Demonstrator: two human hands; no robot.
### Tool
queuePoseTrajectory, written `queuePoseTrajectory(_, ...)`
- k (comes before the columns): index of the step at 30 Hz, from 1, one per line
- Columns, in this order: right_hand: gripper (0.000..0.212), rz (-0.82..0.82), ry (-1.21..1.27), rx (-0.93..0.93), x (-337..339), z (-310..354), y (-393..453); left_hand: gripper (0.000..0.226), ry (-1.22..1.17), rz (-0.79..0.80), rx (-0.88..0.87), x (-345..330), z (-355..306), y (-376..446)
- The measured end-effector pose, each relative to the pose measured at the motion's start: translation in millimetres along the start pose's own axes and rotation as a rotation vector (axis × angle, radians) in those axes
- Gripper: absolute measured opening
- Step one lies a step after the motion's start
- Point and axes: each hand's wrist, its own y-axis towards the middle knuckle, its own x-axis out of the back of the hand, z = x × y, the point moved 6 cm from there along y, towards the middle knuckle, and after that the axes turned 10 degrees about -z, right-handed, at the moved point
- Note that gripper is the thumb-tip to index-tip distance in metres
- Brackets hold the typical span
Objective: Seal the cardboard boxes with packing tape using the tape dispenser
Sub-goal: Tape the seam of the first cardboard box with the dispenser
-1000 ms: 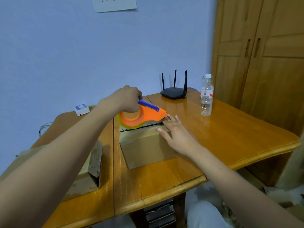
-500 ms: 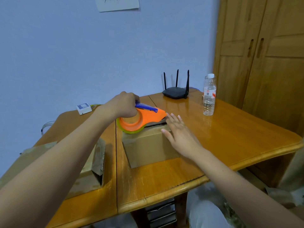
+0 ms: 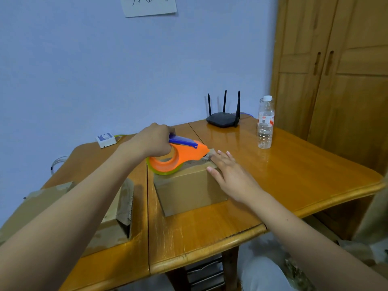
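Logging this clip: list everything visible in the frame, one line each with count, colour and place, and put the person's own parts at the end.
tape dispenser: 1, orange with blue handle, on top of the middle box
cardboard box: 1, brown, table centre
second cardboard box: 1, brown, flaps open, table left, partly behind the left arm
table: 1, orange-brown wood
router: 1, black, three antennas, table's far edge
water bottle: 1, clear, white cap, table's far right
small box: 1, white, far left corner
paper: 1, white, on the blue wall
wardrobe: 1, wooden, right
left hand: grips the dispenser
right hand: flat on the box's right edge
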Motion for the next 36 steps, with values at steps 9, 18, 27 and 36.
queuePoseTrajectory(9,0.068,0.063,-0.066,0.015,-8.9,-8.9,23.0,0.04,0.015,0.048,0.013,-2.4,-0.6,0.3)
queuePoseTrajectory(18,0.058,0.044,-0.083,0.15,-9.0,2.3,16.6,0.038,0.026,0.026,0.0,-4.8,-4.2,2.3)
queuePoseTrajectory(27,0.052,0.07,-0.13,0.169,-4.0,4.7,21.6,0.04,0.056,0.108,0.012,-10.9,0.8,4.5)
queuePoseTrajectory(36,0.063,0.032,-0.16,0.172,-3.1,5.2,14.9,0.047,0.15,0.166,-0.006,-7.4,6.6,-0.8)
